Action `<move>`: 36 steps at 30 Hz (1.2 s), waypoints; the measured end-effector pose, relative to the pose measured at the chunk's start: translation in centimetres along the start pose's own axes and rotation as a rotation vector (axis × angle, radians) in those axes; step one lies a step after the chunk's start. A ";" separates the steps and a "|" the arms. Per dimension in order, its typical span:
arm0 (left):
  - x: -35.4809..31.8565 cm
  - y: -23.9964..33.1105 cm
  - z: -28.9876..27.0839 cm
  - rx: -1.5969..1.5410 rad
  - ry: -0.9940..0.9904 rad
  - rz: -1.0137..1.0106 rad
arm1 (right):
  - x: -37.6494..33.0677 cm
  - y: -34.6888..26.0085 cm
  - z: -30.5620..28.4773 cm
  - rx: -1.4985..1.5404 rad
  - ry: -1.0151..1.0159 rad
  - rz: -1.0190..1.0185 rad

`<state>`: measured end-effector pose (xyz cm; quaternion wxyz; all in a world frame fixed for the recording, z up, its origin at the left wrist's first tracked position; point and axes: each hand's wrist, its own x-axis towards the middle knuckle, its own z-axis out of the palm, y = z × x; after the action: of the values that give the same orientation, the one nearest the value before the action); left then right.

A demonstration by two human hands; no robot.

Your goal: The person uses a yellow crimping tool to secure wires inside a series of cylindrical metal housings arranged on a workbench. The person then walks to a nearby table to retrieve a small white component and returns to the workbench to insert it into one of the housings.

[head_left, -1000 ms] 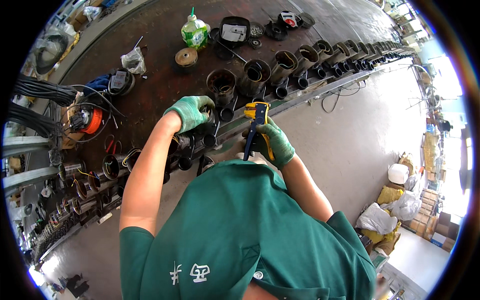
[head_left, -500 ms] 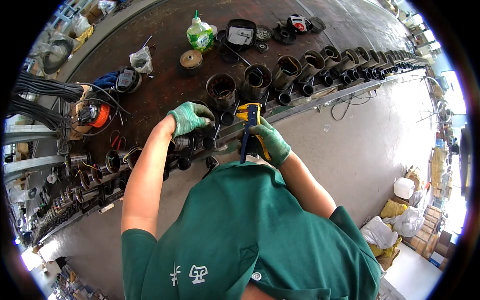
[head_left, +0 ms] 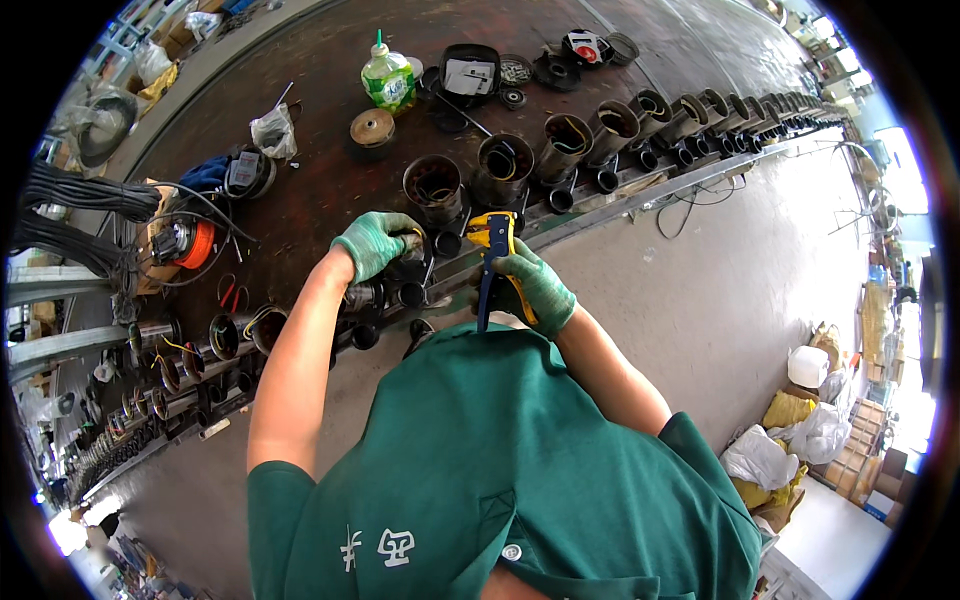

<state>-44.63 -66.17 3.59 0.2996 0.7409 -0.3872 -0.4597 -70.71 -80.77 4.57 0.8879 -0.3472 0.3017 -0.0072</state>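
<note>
A blue and yellow wire stripper (head_left: 500,236) is gripped in my right hand (head_left: 540,288), its jaw end up and its handles hanging toward my body. The hand wears a green glove. My left hand (head_left: 374,244), gloved alike, reaches over the bench edge with fingers curled together at a dark metal cylinder (head_left: 412,268). Whatever lies between those fingertips is too hidden to name. Just beyond both hands stands an open metal motor housing (head_left: 434,188) with dark windings inside. Its small black side cup (head_left: 447,244) sits between my hands.
More open cylinders (head_left: 503,168) line the bench edge to both sides. Farther back stand a green-labelled bottle (head_left: 388,82), a round metal part (head_left: 373,130) and a black tray (head_left: 469,75). Red-handled pliers (head_left: 233,294) and an orange reel (head_left: 197,245) lie leftward.
The view has shifted slightly, so bench things appear a little farther left. My left fingertips have drawn in more tightly at the cylinder. The stripper stays in my right hand, slightly turned.
</note>
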 end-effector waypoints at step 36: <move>-3.1 -0.1 4.3 0.397 0.425 0.315 | 9.5 2.7 3.5 -0.738 0.172 -0.546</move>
<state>-49.42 -63.86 3.17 0.2907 0.7951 -0.5082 -0.1583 -61.58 -78.72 -0.11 0.6425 -0.7046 0.2541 -0.1615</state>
